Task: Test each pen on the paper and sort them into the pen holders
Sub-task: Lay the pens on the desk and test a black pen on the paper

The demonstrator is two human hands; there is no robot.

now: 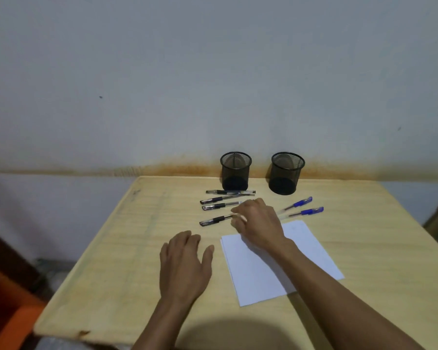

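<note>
Right hand (257,223) pinching the nearest black pen (216,220) on the counter (111,248), just past the paper (258,274). Left hand (185,263) flat, loose, holding nothing. Both holders (235,170) empty at the back.

On the pale wooden surface (111,248), the right hand (258,223) closes its fingers around the nearest black-capped clear pen (214,220), while the left hand (185,263) rests flat beside the white paper sheet (314,253).

I can't read a single word, number or brand here. The white sheet of paper (258,271) shows me no writing. The clear-barrelled pens with black grips (219,205) and the pens with blue caps (304,207) may carry print, but it's too small and blurred.
</note>
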